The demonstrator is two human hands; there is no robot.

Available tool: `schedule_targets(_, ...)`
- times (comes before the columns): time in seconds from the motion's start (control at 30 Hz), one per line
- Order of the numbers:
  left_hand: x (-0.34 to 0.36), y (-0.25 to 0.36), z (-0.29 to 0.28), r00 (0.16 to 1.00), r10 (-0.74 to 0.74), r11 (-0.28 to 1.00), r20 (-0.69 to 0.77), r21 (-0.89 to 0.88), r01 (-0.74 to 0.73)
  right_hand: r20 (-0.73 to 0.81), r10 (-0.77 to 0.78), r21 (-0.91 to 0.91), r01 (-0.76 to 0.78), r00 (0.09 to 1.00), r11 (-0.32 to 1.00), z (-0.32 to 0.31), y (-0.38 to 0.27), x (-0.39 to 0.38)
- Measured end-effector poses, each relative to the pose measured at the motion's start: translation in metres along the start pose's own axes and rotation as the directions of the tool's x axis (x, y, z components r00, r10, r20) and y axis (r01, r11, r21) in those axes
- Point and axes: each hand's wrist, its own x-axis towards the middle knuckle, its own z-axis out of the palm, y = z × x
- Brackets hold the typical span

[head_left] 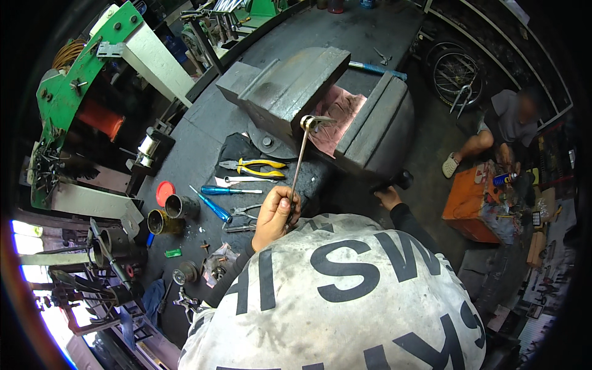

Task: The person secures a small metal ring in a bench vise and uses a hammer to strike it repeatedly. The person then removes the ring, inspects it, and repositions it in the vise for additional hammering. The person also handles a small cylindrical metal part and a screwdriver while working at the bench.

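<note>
Upright in my left hand [275, 214] is a thin metal rod [299, 163], with my fingers closed around its lower part. A ring-like metal fitting [308, 122] sits at the rod's top, in front of the vise jaws. The big grey bench vise [299, 83] has its jaws wide apart, and a pinkish cloth [339, 114] lies between them. My right hand [388, 197] is low under the vise's near jaw, beside the dark screw end [404, 179]. Its fingers look curled round the vise handle, which is mostly hidden.
Left of the vise lie yellow-handled pliers [262, 168], blue screwdrivers [213, 205], a wrench [246, 179] and more pliers [246, 211]. Two open cans [179, 206] stand farther left. A blue-handled tool [382, 69] rests behind the vise. At right, a person [515, 117] sits by an orange box [470, 197].
</note>
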Motion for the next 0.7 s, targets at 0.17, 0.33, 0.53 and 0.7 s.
schedule_targets(0.17,0.006,0.000,0.001,0.998,0.063,0.980,0.021,0.188,-0.066,0.033,0.003,0.071,-0.006,0.999,0.997,0.000,0.008,0.006)
schedule_targets(0.33,0.008,0.005,0.003,0.995,0.096,0.960,0.021,0.263,-0.098,0.019,-0.013,0.070,0.012,1.000,0.997,0.000,0.006,0.003)
schedule_targets(0.53,0.012,0.005,-0.002,0.984,0.179,0.875,0.008,0.457,-0.163,0.011,-0.043,0.020,0.043,0.999,0.999,0.001,0.031,0.021)
schedule_targets(0.7,0.023,0.021,-0.005,0.947,0.308,0.660,0.087,0.697,-0.279,0.011,-0.125,0.037,0.124,0.992,0.992,0.001,0.027,0.015)
